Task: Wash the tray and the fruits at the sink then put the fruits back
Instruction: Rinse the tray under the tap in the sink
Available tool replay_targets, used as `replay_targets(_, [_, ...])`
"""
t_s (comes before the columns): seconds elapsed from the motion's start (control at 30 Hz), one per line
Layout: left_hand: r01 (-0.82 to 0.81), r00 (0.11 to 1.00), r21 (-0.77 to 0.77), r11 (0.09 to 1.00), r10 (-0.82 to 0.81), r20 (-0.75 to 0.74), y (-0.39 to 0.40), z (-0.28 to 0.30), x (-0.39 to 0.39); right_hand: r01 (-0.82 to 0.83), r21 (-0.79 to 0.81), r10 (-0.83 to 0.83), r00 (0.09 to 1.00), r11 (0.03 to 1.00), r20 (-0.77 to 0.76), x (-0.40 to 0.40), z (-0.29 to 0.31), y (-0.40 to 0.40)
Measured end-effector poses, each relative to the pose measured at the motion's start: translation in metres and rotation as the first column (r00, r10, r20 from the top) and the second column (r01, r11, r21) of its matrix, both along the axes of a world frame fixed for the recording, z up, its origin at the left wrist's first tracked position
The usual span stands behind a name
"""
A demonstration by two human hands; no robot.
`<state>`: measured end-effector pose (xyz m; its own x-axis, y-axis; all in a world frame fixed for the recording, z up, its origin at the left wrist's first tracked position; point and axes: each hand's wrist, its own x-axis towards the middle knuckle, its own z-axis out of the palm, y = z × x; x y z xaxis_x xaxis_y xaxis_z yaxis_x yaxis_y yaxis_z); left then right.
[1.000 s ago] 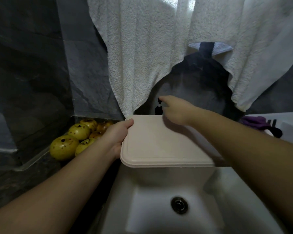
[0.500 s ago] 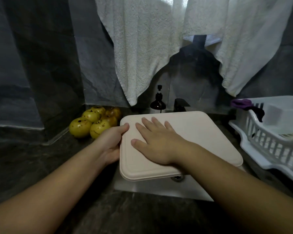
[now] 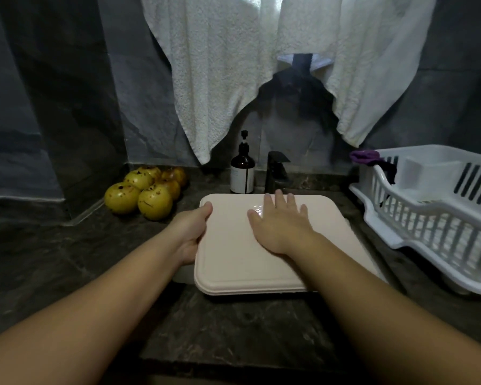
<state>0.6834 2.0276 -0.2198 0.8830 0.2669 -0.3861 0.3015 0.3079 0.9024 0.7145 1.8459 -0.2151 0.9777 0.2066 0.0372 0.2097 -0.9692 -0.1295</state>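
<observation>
Tray (image 3: 233, 254) covers the sink, hiding nearly all of it. Our left hand (image 3: 190, 232) grip clamps its left edge; right hand (image 3: 282, 223) lies flat on top, fingers apart. Left of the grip: five fruits (image 3: 145, 194) visible, rear ones partly hidden.

A dim corner with dark stone walls and counter in front of you.
Your view meets a grey slate wall (image 3: 67, 93); white towels (image 3: 220, 65) hang over a bright window. On the dark counter (image 3: 53, 259) stand a brown pump bottle (image 3: 242, 173), a black tap (image 3: 276, 170) and, right, a white dish rack (image 3: 433, 218).
</observation>
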Motion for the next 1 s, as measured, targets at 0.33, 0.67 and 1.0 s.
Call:
replay_targets(0.33, [0.022,0.998,-0.060,0.998,-0.025,-0.049,0.007,-0.015,0.012,0.067,-0.009,-0.067,0.998,0.998,0.005,0.018,-0.017,-0.057])
replay_targets(0.67, [0.093,0.996,-0.099,0.991,-0.094,-0.008,-0.025,-0.021,0.028,-0.308,-0.012,0.308,0.948,0.951,0.077,0.010,-0.028,0.003])
replay_targets(1.0, [0.032,0.996,-0.026,0.999,-0.030,0.089,-0.027,-0.027,0.037,-0.269,0.043,0.262,0.958,0.962,0.119,-0.004,-0.041,0.019])
